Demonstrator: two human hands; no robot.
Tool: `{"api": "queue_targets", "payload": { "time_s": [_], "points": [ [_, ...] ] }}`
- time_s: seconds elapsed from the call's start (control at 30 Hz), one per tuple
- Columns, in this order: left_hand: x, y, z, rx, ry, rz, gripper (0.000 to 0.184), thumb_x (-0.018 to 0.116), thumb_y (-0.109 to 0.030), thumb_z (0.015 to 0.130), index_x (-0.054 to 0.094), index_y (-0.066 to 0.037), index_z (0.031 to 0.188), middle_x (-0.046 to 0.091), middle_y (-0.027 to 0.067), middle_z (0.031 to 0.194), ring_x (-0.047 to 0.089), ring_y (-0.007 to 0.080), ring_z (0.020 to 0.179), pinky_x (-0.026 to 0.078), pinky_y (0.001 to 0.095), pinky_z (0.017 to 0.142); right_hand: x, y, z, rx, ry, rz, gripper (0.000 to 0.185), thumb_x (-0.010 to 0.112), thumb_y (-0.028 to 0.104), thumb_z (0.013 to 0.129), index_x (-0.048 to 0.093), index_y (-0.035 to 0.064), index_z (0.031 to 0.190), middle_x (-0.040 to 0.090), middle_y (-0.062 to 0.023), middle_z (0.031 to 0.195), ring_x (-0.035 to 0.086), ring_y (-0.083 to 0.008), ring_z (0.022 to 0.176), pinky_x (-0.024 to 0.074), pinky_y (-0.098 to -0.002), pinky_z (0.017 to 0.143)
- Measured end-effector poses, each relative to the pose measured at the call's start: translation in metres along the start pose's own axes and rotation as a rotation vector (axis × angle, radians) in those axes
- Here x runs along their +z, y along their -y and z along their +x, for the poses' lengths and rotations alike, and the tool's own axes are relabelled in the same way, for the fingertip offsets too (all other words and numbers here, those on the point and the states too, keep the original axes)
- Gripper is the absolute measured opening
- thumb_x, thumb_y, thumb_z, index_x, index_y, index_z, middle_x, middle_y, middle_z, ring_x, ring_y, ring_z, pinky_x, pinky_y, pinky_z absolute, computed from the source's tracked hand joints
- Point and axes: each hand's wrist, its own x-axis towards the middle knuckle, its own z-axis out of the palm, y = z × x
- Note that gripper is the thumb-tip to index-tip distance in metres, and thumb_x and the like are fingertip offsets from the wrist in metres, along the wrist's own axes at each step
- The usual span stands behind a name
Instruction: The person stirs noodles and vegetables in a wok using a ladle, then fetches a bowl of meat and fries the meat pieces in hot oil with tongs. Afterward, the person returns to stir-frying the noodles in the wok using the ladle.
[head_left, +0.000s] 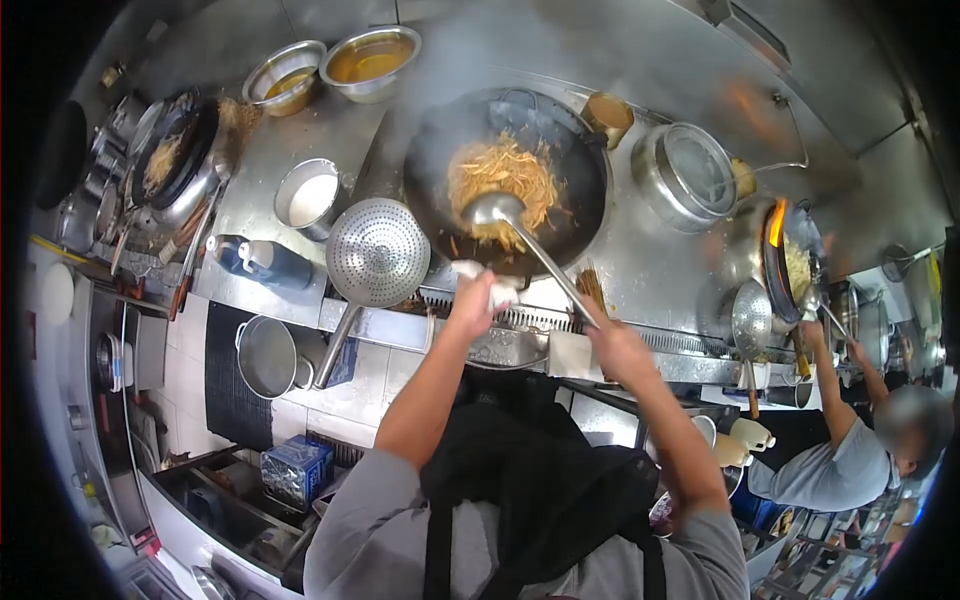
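Observation:
A large black wok (590,190) sits on the stove, steaming, with a heap of browned noodles (530,172) in it. My left hand (474,305) is closed on a folded white cloth (502,297) at the wok's near rim. Whether it also grips a wok handle under the cloth is hidden. Wrapped round the long handle of a metal ladle (494,208), my right hand (622,352) is closed too. The ladle's bowl rests among the noodles, its handle slanting down to the right.
Left of the wok lie a perforated strainer (378,252), a white-filled pot (313,200) and dark bottles (275,263). Metal bowls of yellow liquid (371,62) stand behind. At right are a round metal pot (688,175) and a co-worker (835,460) at a flaming wok (776,250).

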Motion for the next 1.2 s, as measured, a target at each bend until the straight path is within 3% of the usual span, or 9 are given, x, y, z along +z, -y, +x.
{"api": "queue_targets", "payload": {
  "time_s": [0.07, 0.27, 0.37, 0.4, 0.57, 0.73, 0.8, 0.97, 1.2],
  "points": [
    [0.017, -0.016, -0.086, 0.075, 0.064, 0.012, 0.027, 0.05, -0.013, 0.097, 0.045, -0.009, 0.124, 0.066, 0.0198, 0.115, 0.071, 0.0306, 0.089, 0.056, 0.0382, 0.051, -0.036, -0.024, -0.024, -0.039, -0.011, -0.051, 0.052, 0.059, 0.025, 0.099, 0.047, 0.017, 0.15, 0.068, -0.0299, 0.097, 0.067, -0.0495, 0.083, 0.0536, -0.0557, 0.076],
    [0.007, 0.006, -0.047, 0.072, 0.0, -0.058, 0.011, 0.058, -0.012, 0.091, 0.057, -0.002, 0.097, 0.063, 0.0117, 0.093, 0.065, 0.024, 0.075, 0.053, 0.0366, 0.054, 0.015, -0.018, -0.005, -0.028, -0.097, -0.198, 0.058, 0.063, 0.026, 0.097, 0.046, 0.0241, 0.152, 0.069, -0.0283, 0.094, 0.068, -0.047, 0.081, 0.0551, -0.0526, 0.074],
    [-0.015, 0.035, -0.079, 0.119, 0.036, -0.079, 0.036, 0.049, -0.003, 0.094, 0.048, -0.005, 0.13, 0.064, 0.0159, 0.113, 0.069, 0.0279, 0.094, 0.06, 0.041, 0.063, -0.021, -0.028, -0.039, -0.007, -0.002, -0.213, 0.055, 0.058, 0.025, 0.099, 0.043, 0.0251, 0.152, 0.068, -0.0261, 0.092, 0.069, -0.0453, 0.084, 0.055, -0.0547, 0.075],
    [-0.026, 0.05, -0.087, 0.305, 0.123, 0.044, 0.045, 0.047, 0.0, 0.094, 0.043, -0.005, 0.138, 0.061, 0.0168, 0.121, 0.068, 0.0313, 0.1, 0.061, 0.0422, 0.066, -0.036, -0.036, -0.039, -0.006, -0.019, -0.21, 0.055, 0.058, 0.025, 0.099, 0.043, 0.0251, 0.152, 0.068, -0.0261, 0.092, 0.069, -0.0453, 0.084, 0.055, -0.0547, 0.075],
    [-0.001, 0.021, -0.017, 0.082, 0.109, -0.002, 0.034, 0.057, -0.007, 0.09, 0.046, 0.001, 0.121, 0.059, 0.0192, 0.116, 0.066, 0.0243, 0.089, 0.056, 0.0423, 0.063, 0.008, -0.031, 0.013, 0.001, -0.08, -0.205, 0.053, 0.057, 0.027, 0.099, 0.044, 0.0248, 0.151, 0.069, -0.0247, 0.095, 0.068, -0.0459, 0.081, 0.0545, -0.0557, 0.073],
    [0.015, 0.018, -0.128, 0.197, 0.084, 0.05, 0.029, 0.052, -0.008, 0.099, 0.047, -0.008, 0.127, 0.063, 0.0142, 0.115, 0.069, 0.0278, 0.095, 0.058, 0.0396, 0.055, -0.014, -0.053, -0.028, -0.088, -0.156, -0.198, 0.052, 0.055, 0.029, 0.101, 0.043, 0.028, 0.151, 0.068, -0.026, 0.087, 0.068, -0.0466, 0.077, 0.0551, -0.0549, 0.07],
    [-0.007, 0.071, -0.066, 0.386, -0.056, 0.035, 0.028, 0.055, -0.01, 0.097, 0.049, -0.006, 0.124, 0.064, 0.0148, 0.114, 0.07, 0.0271, 0.089, 0.057, 0.0391, 0.052, -0.005, -0.073, -0.031, -0.068, -0.153, -0.183, 0.049, 0.055, 0.031, 0.101, 0.047, 0.0277, 0.15, 0.068, -0.026, 0.085, 0.067, -0.0473, 0.077, 0.0554, -0.0538, 0.07],
    [0.034, 0.016, -0.033, 0.246, -0.002, -0.038, 0.021, 0.056, -0.012, 0.094, 0.053, -0.002, 0.112, 0.065, 0.0157, 0.1, 0.069, 0.0271, 0.08, 0.054, 0.0348, 0.05, 0.0, -0.05, -0.01, -0.16, -0.271, 0.261, 0.049, 0.064, 0.014, 0.097, 0.054, 0.014, 0.144, 0.067, -0.0308, 0.099, 0.066, -0.0499, 0.088, 0.0527, -0.0522, 0.078],
    [0.026, 0.02, 0.04, 0.157, 0.004, 0.007, 0.023, 0.058, -0.012, 0.092, 0.051, -0.003, 0.112, 0.065, 0.0159, 0.101, 0.07, 0.0285, 0.083, 0.055, 0.0363, 0.052, -0.026, -0.043, -0.029, -0.083, -0.339, 0.392, 0.047, 0.061, 0.017, 0.1, 0.052, 0.014, 0.146, 0.067, -0.0317, 0.1, 0.066, -0.0494, 0.093, 0.0519, -0.049, 0.08]
  ]
}}
